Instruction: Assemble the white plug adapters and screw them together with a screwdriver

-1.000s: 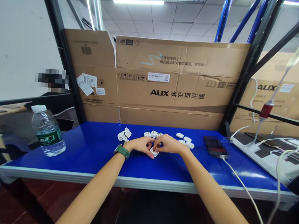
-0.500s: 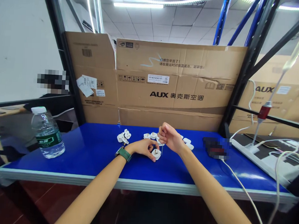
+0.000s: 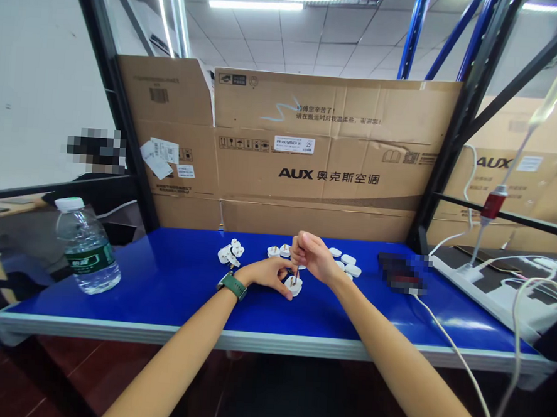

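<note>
My left hand point(image 3: 267, 272), with a green watch strap at its wrist, grips the edge of a white plug part point(image 3: 294, 289) between thumb and fingers on the blue table. Closed in a fist above it, my right hand point(image 3: 314, 257) holds a screwdriver point(image 3: 296, 272). Only its thin shaft shows, upright, with the lower end at the plug part; the handle is hidden in the fist. Behind my hands sit white plug pieces point(image 3: 273, 251), partly covered by my right hand. More flat white pieces point(image 3: 349, 260) lie just right of that hand.
White plugs point(image 3: 231, 252) are piled left of my hands. A water bottle point(image 3: 90, 250) stands at the table's left end. A dark, blurred device point(image 3: 399, 274) with a white cable lies at right. A cardboard sheet point(image 3: 279, 190) closes off the back; a power strip point(image 3: 485, 303) runs along the right.
My right hand has moved slightly left, bringing the screwdriver shaft over the middle of the plug part. The left hand keeps its grip, shifted slightly. More pieces show on the right.
</note>
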`<state>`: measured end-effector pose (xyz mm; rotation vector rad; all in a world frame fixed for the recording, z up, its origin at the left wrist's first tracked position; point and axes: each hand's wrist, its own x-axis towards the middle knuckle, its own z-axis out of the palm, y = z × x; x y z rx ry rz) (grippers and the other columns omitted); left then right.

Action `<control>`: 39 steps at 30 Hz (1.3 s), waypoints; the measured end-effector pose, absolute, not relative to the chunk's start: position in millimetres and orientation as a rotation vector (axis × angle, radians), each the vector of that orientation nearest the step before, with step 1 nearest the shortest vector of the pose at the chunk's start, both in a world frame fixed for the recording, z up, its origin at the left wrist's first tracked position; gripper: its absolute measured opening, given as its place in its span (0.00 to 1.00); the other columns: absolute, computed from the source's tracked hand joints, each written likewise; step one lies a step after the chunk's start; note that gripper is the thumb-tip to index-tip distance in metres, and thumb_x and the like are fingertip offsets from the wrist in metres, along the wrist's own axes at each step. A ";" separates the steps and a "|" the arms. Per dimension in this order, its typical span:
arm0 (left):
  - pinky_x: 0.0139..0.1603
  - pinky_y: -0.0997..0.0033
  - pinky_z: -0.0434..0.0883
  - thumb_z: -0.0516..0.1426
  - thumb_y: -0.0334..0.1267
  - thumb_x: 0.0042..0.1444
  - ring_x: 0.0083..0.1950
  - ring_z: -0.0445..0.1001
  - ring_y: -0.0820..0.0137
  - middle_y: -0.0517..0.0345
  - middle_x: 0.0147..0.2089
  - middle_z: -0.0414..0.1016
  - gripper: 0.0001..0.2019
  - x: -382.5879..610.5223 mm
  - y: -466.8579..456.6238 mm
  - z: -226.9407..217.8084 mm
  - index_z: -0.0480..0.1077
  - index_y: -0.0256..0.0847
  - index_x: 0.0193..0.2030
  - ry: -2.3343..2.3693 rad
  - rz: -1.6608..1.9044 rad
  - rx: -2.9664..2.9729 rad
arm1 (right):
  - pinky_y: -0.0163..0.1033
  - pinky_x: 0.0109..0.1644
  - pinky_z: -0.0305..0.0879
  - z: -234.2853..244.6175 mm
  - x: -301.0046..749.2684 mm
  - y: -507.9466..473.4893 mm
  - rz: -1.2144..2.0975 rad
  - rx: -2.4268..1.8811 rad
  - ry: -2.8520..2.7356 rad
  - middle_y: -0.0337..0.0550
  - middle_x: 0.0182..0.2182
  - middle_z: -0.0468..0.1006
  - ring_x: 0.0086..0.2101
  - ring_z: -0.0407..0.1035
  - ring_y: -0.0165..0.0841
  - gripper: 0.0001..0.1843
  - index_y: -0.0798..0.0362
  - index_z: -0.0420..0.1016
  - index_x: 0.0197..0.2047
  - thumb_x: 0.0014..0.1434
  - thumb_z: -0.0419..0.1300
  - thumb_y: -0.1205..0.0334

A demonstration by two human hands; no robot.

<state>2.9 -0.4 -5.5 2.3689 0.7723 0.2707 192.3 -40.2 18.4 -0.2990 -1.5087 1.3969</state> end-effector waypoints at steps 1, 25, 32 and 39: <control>0.29 0.73 0.53 0.72 0.54 0.39 0.26 0.57 0.75 0.70 0.25 0.57 0.32 3.2 -0.5 -5.4 0.75 0.41 0.50 0.772 0.269 2.368 | 0.37 0.29 0.51 17.4 191.9 -40.0 1.394 -0.306 -1.522 0.35 0.24 0.54 0.24 0.48 0.29 0.27 0.50 0.56 0.26 0.61 0.62 0.40; 0.28 0.73 0.53 0.71 0.57 0.41 0.27 0.57 0.75 0.68 0.26 0.57 0.31 3.7 -2.5 -2.7 0.75 0.43 0.50 0.821 0.227 2.405 | 0.39 0.40 0.63 20.1 202.4 -32.0 1.282 -0.276 -1.733 0.42 0.30 0.70 0.33 0.65 0.34 0.09 0.54 0.73 0.34 0.58 0.63 0.56; 0.29 0.73 0.53 0.71 0.57 0.41 0.27 0.58 0.74 0.68 0.27 0.59 0.31 4.6 -7.3 2.4 0.74 0.44 0.50 0.846 0.203 2.373 | 0.40 0.47 0.67 25.3 219.4 -27.6 0.912 -0.384 -2.025 0.45 0.40 0.76 0.42 0.71 0.36 0.16 0.52 0.78 0.53 0.63 0.63 0.58; 0.30 0.73 0.55 0.70 0.57 0.42 0.28 0.59 0.74 0.68 0.27 0.59 0.33 4.7 -7.7 2.2 0.73 0.43 0.53 0.823 0.204 2.384 | 0.37 0.39 0.67 21.3 215.3 -26.5 0.552 -0.555 -2.029 0.44 0.38 0.75 0.35 0.69 0.33 0.15 0.51 0.81 0.45 0.58 0.70 0.52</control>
